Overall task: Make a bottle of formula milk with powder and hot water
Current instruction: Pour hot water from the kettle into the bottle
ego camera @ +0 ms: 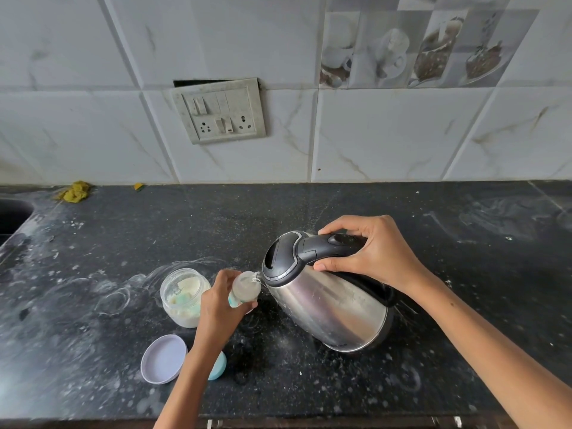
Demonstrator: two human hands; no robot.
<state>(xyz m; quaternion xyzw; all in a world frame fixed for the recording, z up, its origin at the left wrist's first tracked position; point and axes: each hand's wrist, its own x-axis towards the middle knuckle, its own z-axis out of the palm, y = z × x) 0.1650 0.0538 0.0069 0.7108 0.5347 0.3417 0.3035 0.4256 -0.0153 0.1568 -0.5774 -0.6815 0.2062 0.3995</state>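
Observation:
My right hand (371, 252) grips the black handle of a steel kettle (328, 305), which is tilted to the left with its spout over the mouth of a small clear baby bottle (246, 286). A thin stream of water runs from the spout into the bottle. My left hand (219, 308) is wrapped around the bottle and holds it upright on the dark counter. Just left of the bottle stands an open plastic jar of white powder (182, 297) with a scoop inside.
The jar's lilac lid (162, 359) lies upside down near the front edge, with a teal cap (218, 366) partly hidden beside it under my left forearm. The black stone counter (464, 351) is dusted with powder. A sink edge (12, 218) shows far left, a switchboard (219, 111) on the tiled wall.

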